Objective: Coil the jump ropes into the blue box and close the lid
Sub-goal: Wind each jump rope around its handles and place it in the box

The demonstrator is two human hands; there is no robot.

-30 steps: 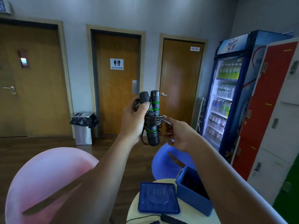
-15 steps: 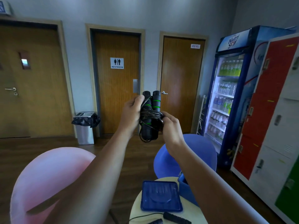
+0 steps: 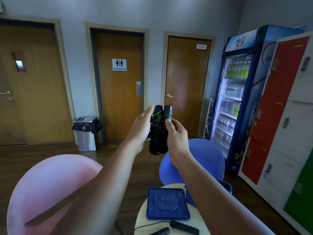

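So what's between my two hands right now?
The coiled black jump rope, handles upright, sits between the left hand and right hand, per the head view.

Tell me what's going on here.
A person holds a coiled jump rope, black with green bands, up in front of them. The right hand grips the bundle; the left hand is open beside it. Below, on the round table, the blue lid lies off the blue box, which the right forearm mostly hides. A second jump rope lies uncoiled at the table's near edge.
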